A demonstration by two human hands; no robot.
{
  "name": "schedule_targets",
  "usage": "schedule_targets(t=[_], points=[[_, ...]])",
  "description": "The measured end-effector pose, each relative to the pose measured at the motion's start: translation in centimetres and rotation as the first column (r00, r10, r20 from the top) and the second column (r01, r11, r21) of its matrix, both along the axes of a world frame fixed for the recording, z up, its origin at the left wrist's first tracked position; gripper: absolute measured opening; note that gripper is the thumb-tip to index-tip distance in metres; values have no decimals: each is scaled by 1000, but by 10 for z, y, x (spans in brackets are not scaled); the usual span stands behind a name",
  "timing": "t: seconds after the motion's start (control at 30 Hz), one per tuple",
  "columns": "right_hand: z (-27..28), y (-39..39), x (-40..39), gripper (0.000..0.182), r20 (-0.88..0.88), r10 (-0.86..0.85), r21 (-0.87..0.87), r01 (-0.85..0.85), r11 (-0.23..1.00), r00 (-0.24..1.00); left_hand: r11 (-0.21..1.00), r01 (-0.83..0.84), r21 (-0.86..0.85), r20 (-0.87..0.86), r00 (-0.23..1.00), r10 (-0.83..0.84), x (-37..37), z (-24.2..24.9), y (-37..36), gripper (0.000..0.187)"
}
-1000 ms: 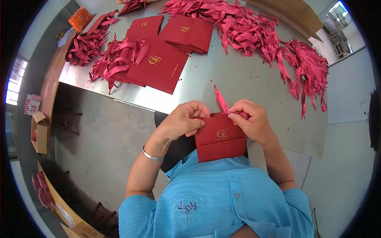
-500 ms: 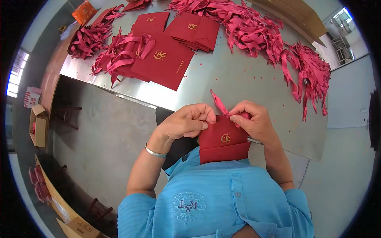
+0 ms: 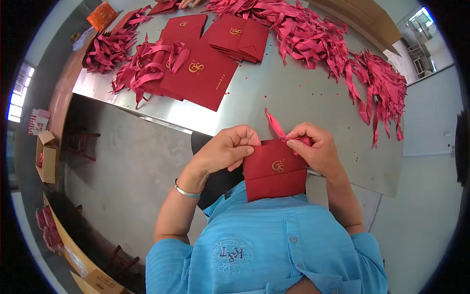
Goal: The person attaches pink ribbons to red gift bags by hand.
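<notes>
A small red paper bag (image 3: pixel 275 171) with a gold logo is held upright against my blue shirt. My left hand (image 3: pixel 234 148) pinches its top left corner between thumb and fingers. At the top right edge, my right hand (image 3: pixel 313 147) is closed on a pink ribbon (image 3: pixel 275 123); one loose end sticks up beyond the bag and the rest is bunched under the fingers. Where the ribbon meets the bag is partly hidden by that hand. Farther off on the metal table (image 3: pixel 293 110) lie flat red paper bags (image 3: pixel 200 73) with the same logo.
A long heap of pink ribbons (image 3: pixel 313 39) runs along the far side to a bundle (image 3: pixel 384 93) at right. More ribbons (image 3: pixel 110 49) lie at left. A co-worker's hand (image 3: pixel 190 3) shows at the top edge. Cardboard boxes (image 3: pixel 47 157) stand at the left.
My left hand has shifted slightly left and up to the bag's corner, and the bag's top edge looks flatter. The ribbon end has moved a little right. A co-worker's hand has appeared at the top.
</notes>
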State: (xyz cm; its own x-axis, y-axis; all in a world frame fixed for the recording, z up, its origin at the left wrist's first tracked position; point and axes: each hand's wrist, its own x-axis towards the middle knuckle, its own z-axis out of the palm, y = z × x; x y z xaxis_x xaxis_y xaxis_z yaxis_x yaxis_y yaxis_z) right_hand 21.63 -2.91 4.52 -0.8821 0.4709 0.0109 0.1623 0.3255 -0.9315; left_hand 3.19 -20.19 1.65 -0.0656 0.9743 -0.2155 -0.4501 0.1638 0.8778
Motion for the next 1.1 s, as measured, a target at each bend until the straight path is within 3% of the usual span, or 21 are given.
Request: schedule_targets(t=[0.07, 0.13, 0.23, 0.37, 0.43, 0.47, 0.57, 0.73, 0.9, 0.97, 1.1], points=[[1, -2, -1, 8, 12, -21, -35, 22, 999, 1000, 999, -28, -19, -57, 998, 27, 1, 4, 0, 8], [-2, -3, -1, 8, -8, -13, 15, 13, 1000, 1000, 995, 27, -96, -220, 974, -48, 0, 4, -1, 9], [-1, -4, -2, 8, -26, -5, 46, 6, 999, 1000, 997, 66, -28, -348, 935, -72, -1, 1, 1, 10], [-5, -5, -5, 8, -6, -13, 12, 13, 1000, 1000, 987, 153, -46, -232, 960, -159, -7, 8, 1, 9], [-6, -4, -6, 8, -4, -5, -1, 5, 1000, 1000, 981, 192, -21, -50, 980, -192, -8, 5, 2, 12], [-7, -4, -6, 8, -2, 3, -13, -3, 1000, 1000, 981, 194, -22, -50, 980, -195, -9, 4, 2, 12], [-10, -2, -7, 8, -15, 20, 90, -19, 996, 1000, 981, 196, -2, -72, 978, -196, -9, 2, 2, 13], [-11, -4, -6, 9, -29, -9, 60, 11, 998, 1000, 991, 128, 33, -319, 941, -111, -6, -6, 3, 9], [-13, -3, -4, 8, -65, -15, 75, 20, 997, 998, 997, 40, -62, -314, 948, -57, 2, -4, 3, 6], [-11, -2, -3, 9, -107, 12, 196, 9, 981, 994, 997, -3, -71, -311, 950, -19, 6, -5, 3, 4], [-11, -5, -5, 10, -135, 9, 207, 20, 978, 991, 993, -76, -93, -409, 912, 32, 12, 4, 5, 8]])
